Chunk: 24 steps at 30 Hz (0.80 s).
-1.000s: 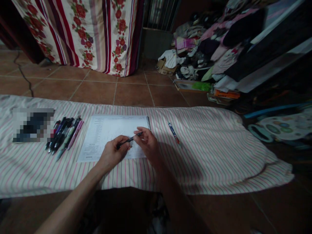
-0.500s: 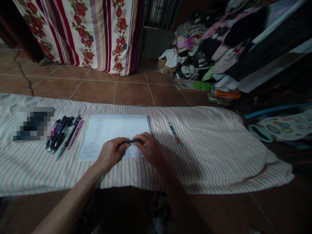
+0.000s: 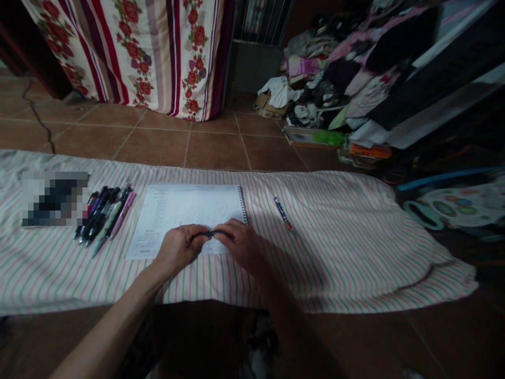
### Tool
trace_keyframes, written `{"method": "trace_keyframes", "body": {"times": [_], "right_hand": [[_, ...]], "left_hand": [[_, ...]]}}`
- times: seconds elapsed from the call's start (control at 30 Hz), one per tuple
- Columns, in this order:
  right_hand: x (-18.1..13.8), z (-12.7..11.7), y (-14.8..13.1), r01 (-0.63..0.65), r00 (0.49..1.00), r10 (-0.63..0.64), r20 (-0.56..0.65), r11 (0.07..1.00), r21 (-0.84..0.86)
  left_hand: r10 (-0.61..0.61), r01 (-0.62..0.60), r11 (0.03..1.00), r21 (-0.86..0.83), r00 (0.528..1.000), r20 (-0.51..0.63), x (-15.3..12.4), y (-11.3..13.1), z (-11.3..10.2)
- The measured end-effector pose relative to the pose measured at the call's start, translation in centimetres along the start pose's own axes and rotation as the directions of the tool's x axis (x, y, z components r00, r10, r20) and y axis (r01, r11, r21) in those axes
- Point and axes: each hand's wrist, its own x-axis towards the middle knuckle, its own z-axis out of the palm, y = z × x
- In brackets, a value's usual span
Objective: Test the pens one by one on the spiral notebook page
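Observation:
Above the lower part of an open spiral-bound notebook (image 3: 193, 202), both hands grip a black pen (image 3: 211, 233) held level. My left hand (image 3: 177, 246) pinches its left end between thumb and fingers. The other end is pinched by my right hand (image 3: 243, 246), and the two thumbs nearly meet at the pen's middle. Fingers hide most of the pen, so I cannot tell whether its two halves are joined. A blue, white and red pen (image 3: 283, 215) lies alone to the right of the notebook.
Several pens (image 3: 104, 216) lie side by side left of the notebook, beside a pixelated flat object (image 3: 53, 199). Striped cloth (image 3: 347, 237) covers the low surface. Beyond are a tiled floor (image 3: 213, 143), a floral curtain (image 3: 158, 58) and a heap of clothes (image 3: 339, 68).
My right hand has dropped slightly and its fingers have shifted on the pen, covering more of it. My left hand is nearly where it was.

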Motion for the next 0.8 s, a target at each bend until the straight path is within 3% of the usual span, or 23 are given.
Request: {"method": "trace_keyframes", "body": {"times": [0.17,0.43,0.63,0.8], "right_hand": [[-0.1,0.1,-0.1,-0.003,1.0,0.003,0.014,0.999,-0.039],[-0.1,0.1,-0.7,-0.089,0.995,0.088,0.052,0.996,0.015],[-0.4,0.1,-0.9,-0.203,0.971,0.189,0.146,0.975,0.087],[0.0,0.1,-1.1,-0.355,0.922,0.318,0.22,0.922,0.154]], "left_hand": [[0.052,-0.054,0.996,0.067,0.998,0.025,-0.1,0.0,-0.1],[0.207,-0.193,0.952,0.236,0.978,-0.035,-0.5,-0.2,0.1],[0.368,-0.336,0.877,0.343,0.929,-0.03,-0.7,-0.2,-0.1],[0.486,-0.428,0.834,0.347,0.868,-0.098,-0.7,-0.1,-0.2]]}}
